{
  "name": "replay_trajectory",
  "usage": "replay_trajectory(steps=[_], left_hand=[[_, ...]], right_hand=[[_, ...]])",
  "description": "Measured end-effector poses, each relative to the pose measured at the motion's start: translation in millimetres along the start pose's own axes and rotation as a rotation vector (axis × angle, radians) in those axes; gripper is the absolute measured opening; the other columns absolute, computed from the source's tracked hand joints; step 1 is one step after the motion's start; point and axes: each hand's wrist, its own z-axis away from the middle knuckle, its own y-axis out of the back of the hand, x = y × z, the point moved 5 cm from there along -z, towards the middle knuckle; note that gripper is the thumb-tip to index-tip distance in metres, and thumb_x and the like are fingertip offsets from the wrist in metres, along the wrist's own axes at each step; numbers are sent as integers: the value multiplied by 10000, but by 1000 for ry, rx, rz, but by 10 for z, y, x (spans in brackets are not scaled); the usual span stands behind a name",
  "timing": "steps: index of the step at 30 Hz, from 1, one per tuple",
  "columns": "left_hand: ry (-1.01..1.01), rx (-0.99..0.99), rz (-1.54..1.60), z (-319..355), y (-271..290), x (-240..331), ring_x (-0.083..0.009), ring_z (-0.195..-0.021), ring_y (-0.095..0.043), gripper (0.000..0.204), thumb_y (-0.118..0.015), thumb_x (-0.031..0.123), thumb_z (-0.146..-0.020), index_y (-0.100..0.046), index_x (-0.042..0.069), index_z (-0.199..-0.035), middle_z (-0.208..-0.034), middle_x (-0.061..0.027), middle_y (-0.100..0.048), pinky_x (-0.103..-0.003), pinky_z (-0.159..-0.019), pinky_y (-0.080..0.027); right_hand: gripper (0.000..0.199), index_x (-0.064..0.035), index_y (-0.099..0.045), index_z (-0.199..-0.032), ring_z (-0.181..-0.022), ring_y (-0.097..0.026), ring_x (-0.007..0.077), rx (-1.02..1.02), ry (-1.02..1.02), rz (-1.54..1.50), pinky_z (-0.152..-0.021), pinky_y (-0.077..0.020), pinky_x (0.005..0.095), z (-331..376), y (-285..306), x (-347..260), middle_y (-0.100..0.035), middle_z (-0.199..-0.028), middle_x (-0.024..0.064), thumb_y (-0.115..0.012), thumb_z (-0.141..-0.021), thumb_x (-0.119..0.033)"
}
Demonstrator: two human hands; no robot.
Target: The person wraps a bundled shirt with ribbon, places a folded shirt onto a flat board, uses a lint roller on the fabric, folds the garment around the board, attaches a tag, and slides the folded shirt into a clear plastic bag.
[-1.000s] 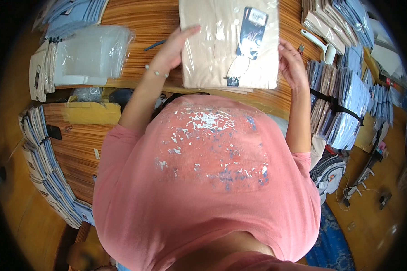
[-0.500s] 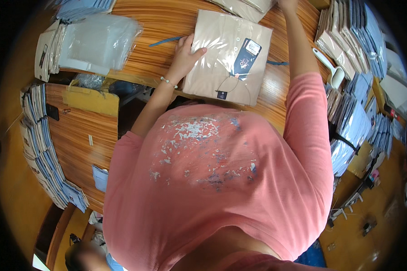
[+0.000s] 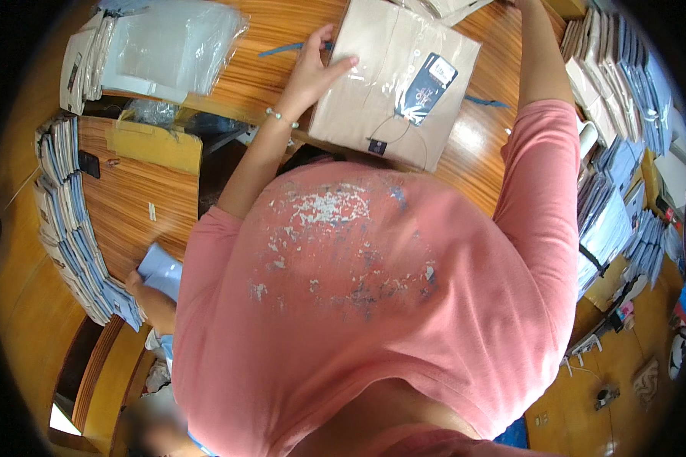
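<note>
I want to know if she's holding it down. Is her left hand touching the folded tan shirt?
Touching. The head view shows the left hand lying flat on the bagged tan shirt, fingers on its top-left corner.

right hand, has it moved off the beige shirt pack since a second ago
Yes. The right hand, now cut off at the top edge, has left the folded beige shirt pack and reached past its far edge along the wooden table; left hand stays.

One bagged beige shirt (image 3: pixel 392 80) lies on the table, with one dark tag (image 3: pixel 427 87). One pile of clear bags (image 3: pixel 160 49). Two blue pens (image 3: pixel 293 48).
</note>
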Motion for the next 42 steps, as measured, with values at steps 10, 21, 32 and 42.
replay_trajectory(steps=[10,21,32,42], left_hand=[[101,270,475,-671,143,73,-234,-1166,-393,625,-593,336,-857,-321,9,-1315,-1279,-146,-418,-323,-982,-304],[204,-216,820,-585,257,763,-279,-1289,-325,939,-171,741,-821,-218,-7,-1387,-1382,-201,-333,-392,-1046,-291],[-166,-82,-230,48,133,531,-228,-1091,-476,666,-692,158,-786,-304,0,-1305,-1189,-147,-483,-332,-932,-388],[242,-168,504,87,-71,114,-182,-1153,-410,531,-538,95,-880,-274,-17,-1327,-1270,-143,-429,-278,-970,-331]], right_hand=[[315,-18,-575,-1057,-901,-611,186,-622,-15,-245,-804,-507,337,1018,-434,-856,-639,-975,103,-634,-800,-191],[465,-5,-465,-1181,-937,-587,169,-169,144,-547,-832,-496,304,3747,-89,-824,-590,-1051,91,-667,-788,-149],[500,21,-640,-745,-662,-613,178,65,-61,454,-623,-469,317,1659,-77,300,-635,-699,124,-639,-785,-477],[275,14,-539,-1010,-778,-601,217,352,612,-265,-692,-477,330,1113,-433,-886,-626,-882,132,-611,-764,-84]])
